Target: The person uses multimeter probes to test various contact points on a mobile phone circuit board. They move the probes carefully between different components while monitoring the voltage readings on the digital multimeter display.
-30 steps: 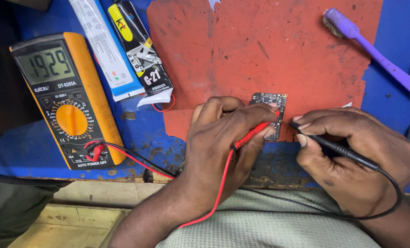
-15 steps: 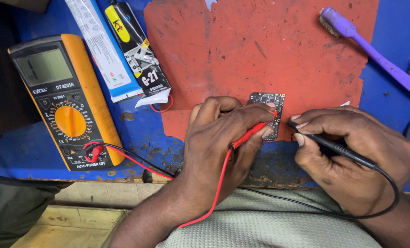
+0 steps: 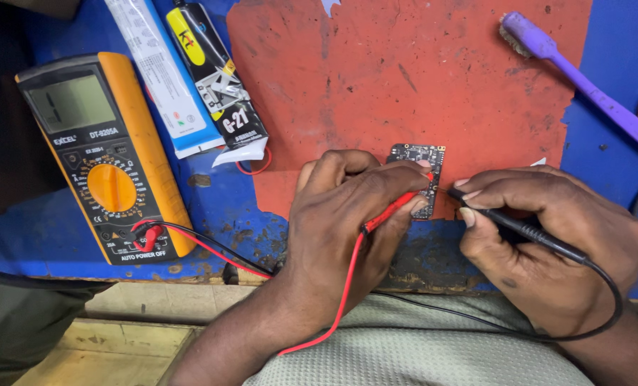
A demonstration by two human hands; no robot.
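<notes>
At the left of the bench (image 3: 605,43) lies a yellow-cased digital multimeter (image 3: 104,157), its red and black leads running rightward toward the person. Beside it lie a white tube (image 3: 163,78) and a dark adhesive tube (image 3: 219,78). The left hand (image 3: 347,221) is curled, palm down, pinching the red probe (image 3: 394,209) between thumb and fingers, tip on the small circuit board (image 3: 422,168). That board lies flat on the worn red mat (image 3: 404,78), between both hands. It looks light, stiff and fragile, likely to slide, and best held by its edges. The right hand (image 3: 547,243) grips the black probe (image 3: 519,229) like a pen, its tip at the board's right edge. A purple toothbrush (image 3: 583,78) lies far right.
</notes>
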